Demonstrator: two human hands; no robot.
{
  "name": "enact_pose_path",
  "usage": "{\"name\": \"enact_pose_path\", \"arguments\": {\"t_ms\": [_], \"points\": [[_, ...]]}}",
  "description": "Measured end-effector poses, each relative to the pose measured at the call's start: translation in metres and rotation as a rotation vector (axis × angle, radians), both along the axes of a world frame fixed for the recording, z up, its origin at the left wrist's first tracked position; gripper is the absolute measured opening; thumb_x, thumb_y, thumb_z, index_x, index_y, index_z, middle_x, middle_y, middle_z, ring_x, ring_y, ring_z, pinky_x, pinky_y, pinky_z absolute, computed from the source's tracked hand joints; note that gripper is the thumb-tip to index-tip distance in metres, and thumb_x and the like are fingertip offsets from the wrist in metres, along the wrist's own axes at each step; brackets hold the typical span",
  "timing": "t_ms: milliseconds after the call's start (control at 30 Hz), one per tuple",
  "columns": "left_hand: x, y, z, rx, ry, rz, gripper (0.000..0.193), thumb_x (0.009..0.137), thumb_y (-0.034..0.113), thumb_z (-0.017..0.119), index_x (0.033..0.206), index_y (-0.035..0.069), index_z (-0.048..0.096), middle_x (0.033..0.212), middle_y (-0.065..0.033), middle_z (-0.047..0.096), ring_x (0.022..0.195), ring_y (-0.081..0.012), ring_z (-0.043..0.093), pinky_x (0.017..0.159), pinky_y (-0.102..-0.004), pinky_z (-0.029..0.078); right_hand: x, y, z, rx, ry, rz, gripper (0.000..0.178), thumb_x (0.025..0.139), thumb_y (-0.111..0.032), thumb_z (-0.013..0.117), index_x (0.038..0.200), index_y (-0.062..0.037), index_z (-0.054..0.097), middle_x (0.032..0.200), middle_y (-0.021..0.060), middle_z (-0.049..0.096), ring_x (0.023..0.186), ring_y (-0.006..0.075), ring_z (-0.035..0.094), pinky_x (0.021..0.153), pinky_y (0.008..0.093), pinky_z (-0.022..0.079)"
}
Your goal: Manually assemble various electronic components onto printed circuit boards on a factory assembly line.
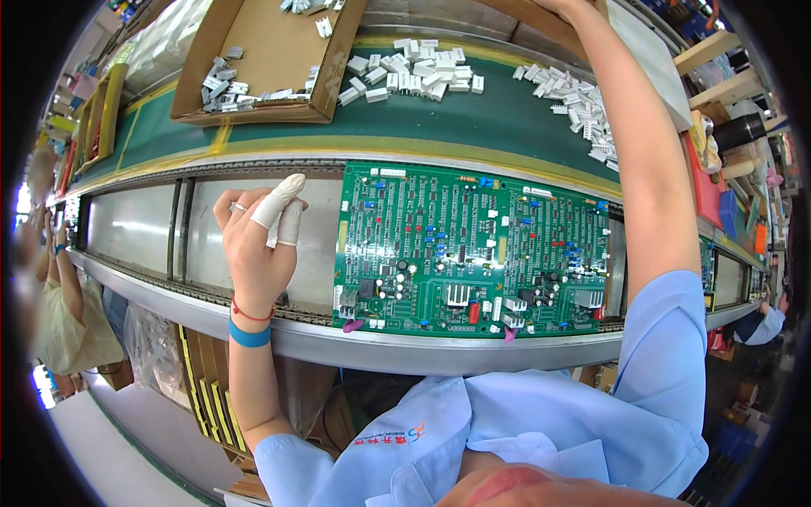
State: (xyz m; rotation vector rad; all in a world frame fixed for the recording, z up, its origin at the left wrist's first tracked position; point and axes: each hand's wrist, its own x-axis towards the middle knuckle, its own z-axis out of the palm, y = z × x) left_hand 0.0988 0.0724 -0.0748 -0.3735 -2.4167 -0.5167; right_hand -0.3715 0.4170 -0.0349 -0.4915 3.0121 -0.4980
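Note:
My left hand [258, 245] hovers over the metal conveyor track [215, 221], just left of a large green circuit board [439, 241]. Its fingers are loosely bent and apart with nothing between them; two wear white finger cots, and a ring shows on another. The board lies flat across the rails, crowded with small components, silver heatsinks [457, 295] and two purple tabs [510, 335] at its near edge. My right arm reaches far forward past the board. Only a bit of my right hand [553, 3] shows at the top edge beside a cardboard box [541, 24]; its fingers are cut off.
Beyond the track, a green work surface [481, 127] carries a pile of white block-shaped parts [422, 69] and another of white connectors [579, 106]. An open cardboard box [262, 51] with small metallic parts stands far left. Other people work at the far left [63, 313] and right [760, 321].

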Motion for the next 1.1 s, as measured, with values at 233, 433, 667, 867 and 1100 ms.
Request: {"name": "enact_pose_path", "arguments": {"t_ms": [233,433,667,867,1100], "points": [[0.002,0.000,-0.004,-0.016,-0.015,0.005,0.033,0.081,-0.002,0.068,0.112,0.011,0.071,0.085,-0.0001,0.070,0.080,-0.0178,0.061,0.088,-0.0340,0.036,0.018,-0.008,-0.014,-0.195,0.247,-0.029,0.036,0.070,-0.018,0.081,0.100,-0.0009,0.073,0.100,0.0205,0.072,0.092,0.0301,0.069,0.082,0.0365,0.053],[0.003,0.003,0.004,0.004,-0.028,0.003,0.033,0.080,-0.003,0.068,0.110,0.011,0.071,0.085,-0.0029,0.070,0.081,-0.0199,0.062,0.088,-0.0344,0.038,0.038,0.004,0.011,-1.368,-0.341,-0.161,0.015,0.088,-0.011,0.061,0.100,-0.0032,0.063,0.075,0.0076,0.062,0.059,0.0182,0.055,0.050,0.0291,0.048],[-0.063,0.077,0.041,0.025,-0.185,-0.144,0.029,0.084,0.002,0.064,0.112,0.006,0.065,0.105,-0.0121,0.065,0.091,-0.0335,0.063,0.080,-0.0406,0.050,0.095,0.041,0.045,-1.823,-0.784,-0.036,0.022,0.095,-0.013,0.047,0.098,0.0050,0.060,0.090,0.0127,0.066,0.066,0.0161,0.061,0.045,0.0199,0.048],[-0.155,0.111,-0.001,-0.361,-0.246,0.041,0.028,0.085,0.014,0.065,0.112,0.007,0.064,0.114,-0.0135,0.062,0.100,-0.0364,0.061,0.084,-0.0432,0.050,0.242,0.049,0.033,-1.532,-1.059,0.366,0.027,0.100,-0.024,0.049,0.103,0.0001,0.060,0.108,0.0144,0.067,0.067,0.0136,0.060,0.040,0.0201,0.044],[-0.197,0.115,-0.019,-0.232,-0.255,-0.038,0.017,0.082,0.020,0.071,0.095,0.009,0.067,0.094,-0.0122,0.065,0.090,-0.0334,0.064,0.077,-0.0424,0.051,0.355,0.107,0.013,-1.506,-1.169,0.058,0.027,0.101,-0.027,0.051,0.104,-0.0029,0.062,0.102,0.0131,0.066,0.065,0.0148,0.057,0.044,0.0226,0.042]]}}
